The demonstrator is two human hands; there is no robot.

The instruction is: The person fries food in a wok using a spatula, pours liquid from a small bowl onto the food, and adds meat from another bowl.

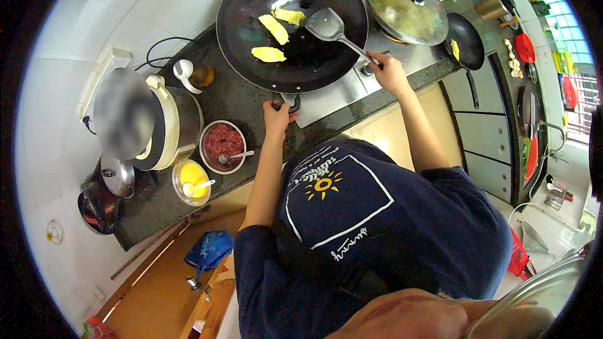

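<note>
My left hand (pixel 277 117) grips the black loop handle (pixel 295 103) of a large dark wok (pixel 301 68) on the stove. Three folded yellow egg pieces lie apart in the wok: one egg piece (pixel 289 16) toward the back, another (pixel 273 29) at a slant in the middle, a third (pixel 268 54) nearer me. In my right hand (pixel 389 74) is the handle of a metal wok spatula (pixel 326 25). Its blade rests over the right part of the wok, to the right of the egg pieces.
Left of the wok stand a bowl of minced meat (pixel 221 137), a bowl of beaten egg (pixel 194 176) with a white spoon, and a rice cooker (pixel 176 125). To the right are a glass-lidded pan (pixel 400 9) and a small frying pan (pixel 466 40) whose handle overhangs the counter edge.
</note>
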